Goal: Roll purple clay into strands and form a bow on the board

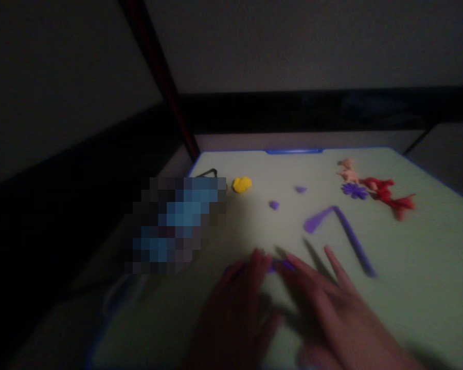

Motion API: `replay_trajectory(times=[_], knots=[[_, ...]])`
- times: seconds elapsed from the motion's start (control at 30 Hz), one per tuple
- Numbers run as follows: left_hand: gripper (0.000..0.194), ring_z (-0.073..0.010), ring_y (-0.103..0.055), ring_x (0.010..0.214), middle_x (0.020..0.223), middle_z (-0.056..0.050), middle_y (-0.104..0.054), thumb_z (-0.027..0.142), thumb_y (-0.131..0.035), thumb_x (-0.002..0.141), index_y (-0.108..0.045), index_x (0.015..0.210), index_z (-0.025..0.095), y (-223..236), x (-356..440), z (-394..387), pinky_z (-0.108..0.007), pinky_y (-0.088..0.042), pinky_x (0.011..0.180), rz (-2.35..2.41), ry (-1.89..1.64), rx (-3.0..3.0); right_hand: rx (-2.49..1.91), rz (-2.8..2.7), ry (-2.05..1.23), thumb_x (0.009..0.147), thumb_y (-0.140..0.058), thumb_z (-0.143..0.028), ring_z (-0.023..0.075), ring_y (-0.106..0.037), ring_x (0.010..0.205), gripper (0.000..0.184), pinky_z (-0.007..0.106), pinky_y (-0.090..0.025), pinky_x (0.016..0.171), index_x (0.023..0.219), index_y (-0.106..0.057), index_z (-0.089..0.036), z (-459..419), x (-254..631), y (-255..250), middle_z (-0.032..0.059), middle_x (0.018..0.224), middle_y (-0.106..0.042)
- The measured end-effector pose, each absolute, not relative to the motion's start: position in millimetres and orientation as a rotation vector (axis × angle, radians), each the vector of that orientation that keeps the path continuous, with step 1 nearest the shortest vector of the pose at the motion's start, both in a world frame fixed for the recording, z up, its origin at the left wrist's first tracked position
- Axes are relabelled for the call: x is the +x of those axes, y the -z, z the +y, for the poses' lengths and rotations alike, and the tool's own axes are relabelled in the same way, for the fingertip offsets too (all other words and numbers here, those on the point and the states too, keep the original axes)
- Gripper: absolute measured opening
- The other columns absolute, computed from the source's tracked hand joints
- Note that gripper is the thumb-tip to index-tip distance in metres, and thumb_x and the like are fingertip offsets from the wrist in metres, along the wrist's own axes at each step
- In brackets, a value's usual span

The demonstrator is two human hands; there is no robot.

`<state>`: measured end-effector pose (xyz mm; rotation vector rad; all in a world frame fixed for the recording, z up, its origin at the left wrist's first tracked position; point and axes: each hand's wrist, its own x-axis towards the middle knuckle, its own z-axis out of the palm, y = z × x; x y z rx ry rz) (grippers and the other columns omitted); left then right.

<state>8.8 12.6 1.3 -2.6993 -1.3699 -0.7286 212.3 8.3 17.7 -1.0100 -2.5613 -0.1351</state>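
Purple, soft-looking modelling clay in a thin strip [287,264] lies on the pale green desk with blue edging [420,282], near the person's side and mostly hidden under the fingertips. The left hand [235,308] and the right hand [343,313] meet over it from either side, fingers stretched out and laid on top; neither is clenched or closed round it. That flat touch looks meant to press the clay against the firm surface evenly, though blur and shadow hide just how hard each bears down. The right hand's outer finger stands away from the rest, probably to stay off the strip. Beyond, a long, bent purple clay piece with a broad end [314,221] lies apart, as do two small purple lumps [274,205] [301,189] and a rounded yellow lump [242,184]. Over on the right, a purple many-petalled shape [354,191], glossy red forms [386,192] and peach-coloured figures [347,176] sit grouped near one another, seemingly set aside so the space by the hands stays workable.
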Motion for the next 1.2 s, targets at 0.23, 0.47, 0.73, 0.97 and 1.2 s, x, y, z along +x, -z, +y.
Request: replay_trajectory(times=[0.23, 0.47, 0.73, 0.97, 1.2], knots=[[0.071, -0.0251, -0.063, 0.109, 0.124, -0.014, -0.062, 0.040, -0.031, 0.096, 0.010, 0.148, 0.013, -1.1, 8.2, 13.3, -0.040, -0.058, 0.081, -1.327, 0.682, -2.725, -1.002, -2.542, 0.036, 0.092, -0.040, -0.050, 0.0286, -0.051, 0.124, 0.066, 0.053, -0.016, 0.115, 0.137, -0.032, -0.001, 8.5, 210.9, -18.5, 0.0201, 0.126, -0.059], [0.067, -0.0262, -0.056, 0.119, 0.133, -0.011, -0.056, 0.040, -0.032, 0.096, 0.001, 0.149, 0.018, 8.2, 7.5, 8.4, -0.042, -0.053, 0.090, -1.365, 0.760, -2.728, -1.273, -2.314, 0.072, 0.095, -0.034, -0.032, 0.0290, -0.050, 0.125, 0.051, 0.057, -0.035, 0.105, 0.141, -0.026, -0.013, 2.1, 235.8, -20.0, 0.0144, 0.132, -0.056], [0.085, -0.0295, -0.046, 0.129, 0.142, -0.013, -0.045, 0.039, -0.052, 0.086, 0.001, 0.149, 0.020, 16.9, 8.9, 9.0, -0.048, -0.047, 0.098, -1.320, 0.730, -2.946, -1.336, -2.229, -0.199, 0.094, -0.043, -0.025, 0.0199, -0.064, 0.099, 0.028, 0.035, -0.053, 0.084, 0.120, -0.054, -0.022, 9.3, 243.7, -14.1, 0.0065, 0.111, -0.067], [0.088, -0.0295, -0.045, 0.129, 0.145, -0.010, -0.041, 0.031, -0.055, 0.085, 0.006, 0.148, 0.027, 6.4, 8.8, 10.6, -0.048, -0.048, 0.098, -1.509, 0.735, -2.951, -1.294, -2.235, -0.489, 0.086, -0.058, -0.023, 0.0200, -0.060, 0.083, 0.012, 0.033, -0.048, 0.068, 0.084, -0.069, -0.022, 45.6, 235.2, -21.4, 0.0044, 0.087, -0.064], [0.095, -0.0285, -0.043, 0.131, 0.145, -0.010, -0.042, 0.028, -0.060, 0.084, 0.010, 0.147, 0.028, 2.0, 10.4, 9.5, -0.047, -0.046, 0.101, -1.537, 0.671, -3.003, -1.199, -2.212, -0.623, 0.085, -0.061, -0.022, 0.0192, -0.059, 0.083, 0.010, 0.034, -0.044, 0.072, 0.086, -0.070, -0.019, 63.2, 233.5, -9.3, 0.0052, 0.087, -0.064]])
